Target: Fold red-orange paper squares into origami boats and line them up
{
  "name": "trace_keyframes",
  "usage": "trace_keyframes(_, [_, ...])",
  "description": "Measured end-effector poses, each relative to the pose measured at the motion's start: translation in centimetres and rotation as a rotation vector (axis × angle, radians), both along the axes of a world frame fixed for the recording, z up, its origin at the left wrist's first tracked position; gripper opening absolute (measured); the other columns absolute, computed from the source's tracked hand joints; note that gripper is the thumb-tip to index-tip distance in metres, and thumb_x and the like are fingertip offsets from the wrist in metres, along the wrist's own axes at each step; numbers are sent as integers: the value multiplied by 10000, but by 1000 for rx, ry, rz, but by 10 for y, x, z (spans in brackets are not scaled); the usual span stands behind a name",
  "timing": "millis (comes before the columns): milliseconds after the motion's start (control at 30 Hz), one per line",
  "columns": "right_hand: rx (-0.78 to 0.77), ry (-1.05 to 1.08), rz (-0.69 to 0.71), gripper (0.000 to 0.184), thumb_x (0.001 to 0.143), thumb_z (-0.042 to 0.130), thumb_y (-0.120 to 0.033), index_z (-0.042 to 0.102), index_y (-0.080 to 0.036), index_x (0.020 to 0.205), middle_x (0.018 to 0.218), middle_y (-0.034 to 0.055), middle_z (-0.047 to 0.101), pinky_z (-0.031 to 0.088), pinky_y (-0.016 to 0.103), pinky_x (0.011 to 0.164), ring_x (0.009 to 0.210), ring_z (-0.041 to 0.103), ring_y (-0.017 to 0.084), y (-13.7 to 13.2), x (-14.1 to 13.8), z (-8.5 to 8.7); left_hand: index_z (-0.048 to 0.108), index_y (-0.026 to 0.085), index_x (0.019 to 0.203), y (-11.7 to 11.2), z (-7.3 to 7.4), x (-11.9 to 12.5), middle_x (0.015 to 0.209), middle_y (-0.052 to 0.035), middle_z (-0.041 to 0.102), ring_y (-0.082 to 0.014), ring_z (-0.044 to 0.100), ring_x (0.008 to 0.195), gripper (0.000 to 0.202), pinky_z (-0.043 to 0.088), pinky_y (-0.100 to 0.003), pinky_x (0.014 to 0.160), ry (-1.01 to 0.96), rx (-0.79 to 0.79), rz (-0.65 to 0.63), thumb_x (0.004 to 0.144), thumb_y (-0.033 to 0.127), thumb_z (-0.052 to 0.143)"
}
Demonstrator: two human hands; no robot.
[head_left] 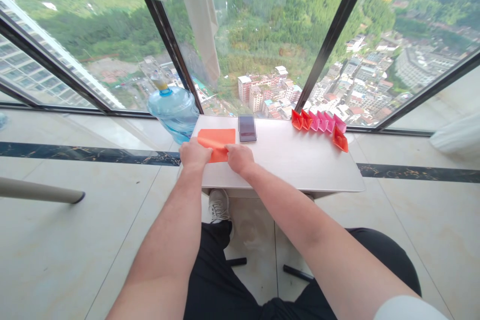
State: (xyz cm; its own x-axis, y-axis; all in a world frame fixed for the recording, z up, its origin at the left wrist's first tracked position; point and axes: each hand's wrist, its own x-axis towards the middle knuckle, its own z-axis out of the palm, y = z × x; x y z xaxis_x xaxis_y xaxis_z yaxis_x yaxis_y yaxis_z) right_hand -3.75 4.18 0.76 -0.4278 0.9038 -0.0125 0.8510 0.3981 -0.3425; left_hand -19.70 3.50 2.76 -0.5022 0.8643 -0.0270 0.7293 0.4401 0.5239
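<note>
A sheet of orange paper (221, 136) lies near the left end of the low white table, with one edge lifted and curling over. My left hand (195, 154) is closed on its left side, the thumb resting on the paper. My right hand (240, 158) has its fingers curled, with thumb and forefinger at the paper's right side. What lies under the fingers is partly hidden. Just beyond the paper sits a small dark flat device, perhaps a phone (247, 130). Several folded paper boats, red (297, 120) and pink (323, 122), stand in a row at the far right.
The white table (300, 165) stands against tall windows. One more red paper boat (339, 139) sits in front of the row. A big blue water bottle (175, 111) stands left of the table. A beige pole-like leg (41, 191) is on the tiled floor at left.
</note>
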Motion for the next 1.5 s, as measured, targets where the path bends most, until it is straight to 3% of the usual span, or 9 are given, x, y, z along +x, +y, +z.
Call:
trace_keyframes(233, [51, 60, 0, 340, 969, 420, -182, 666, -263, 1190, 1179, 46, 710, 478, 287, 862, 1020, 664, 199, -7, -1, -7, 520, 85, 1339, 5, 2, -5, 1344, -245, 603, -392, 536, 1305, 727, 444, -471, 1068, -121, 109, 180, 660, 218, 746])
trace_keyframes(400, [132, 241, -36, 393, 997, 374, -199, 652, -271, 1265, 1256, 20, 682, 465, 264, 951, 1101, 634, 177, -11, 10, 4, 656, 121, 1057, 12, 7, -1, 1138, -175, 713, -342, 683, 1077, 372, 578, -418, 852, -767, 199, 312, 702, 222, 705])
trace_keyframes(533, [156, 412, -122, 357, 963, 467, -277, 652, -240, 1266, 1283, 43, 665, 476, 265, 949, 1066, 638, 181, -20, 49, 22, 662, 138, 1003, 12, 17, 22, 1053, -107, 738, -256, 721, 959, 262, 605, -373, 814, -1027, 221, 207, 747, 193, 676])
trace_keyframes(700, [-64, 704, -565, 551, 851, 616, -537, 631, -177, 1269, 1236, 105, 685, 514, 347, 902, 957, 654, 208, -29, 133, 32, 663, 119, 1042, 6, 24, 77, 1026, -107, 749, -261, 717, 971, 280, 601, -450, 885, -1422, 262, -80, 763, 112, 649])
trace_keyframes(800, [-350, 902, -590, 574, 823, 607, -615, 664, -169, 1180, 1233, 111, 681, 540, 323, 812, 1048, 648, 217, -32, 181, 30, 672, 115, 1031, 4, 22, 113, 1002, -104, 750, -250, 714, 979, 254, 588, -451, 924, -1458, 172, -192, 778, 116, 654])
trace_keyframes(933, [-439, 1006, -629, 548, 782, 701, -521, 645, -177, 1205, 1336, 126, 631, 541, 285, 778, 1100, 643, 214, -32, 218, 23, 678, 122, 1047, 2, 14, 150, 990, -107, 750, -256, 716, 973, 292, 577, -461, 935, -1485, 31, -339, 757, 148, 711])
trace_keyframes(1100, [-600, 1212, -523, 396, 748, 749, -433, 708, -162, 1033, 1134, 113, 730, 545, 269, 733, 952, 696, 199, -23, 235, 17, 703, 135, 1064, 3, 9, 174, 1059, -132, 749, -287, 712, 994, 414, 579, -464, 914, -1495, -81, -457, 685, 250, 822])
trace_keyframes(1333, [-364, 1155, -622, 194, 664, 781, -288, 667, -153, 745, 632, 13, 671, 427, 215, 453, 559, 606, 137, -12, 247, 17, 756, 130, 867, 11, -4, 179, 897, -102, 757, -271, 703, 831, 488, 573, -403, 778, -1140, 58, -396, 509, 418, 920])
trace_keyframes(1500, [-478, 1141, -472, 352, 693, 789, -350, 726, -178, 994, 795, 38, 744, 468, 217, 481, 650, 675, 170, -14, 242, 16, 753, 144, 857, 10, -11, 172, 888, -83, 750, -248, 690, 816, 490, 567, -389, 776, -1147, 90, -371, 503, 441, 915])
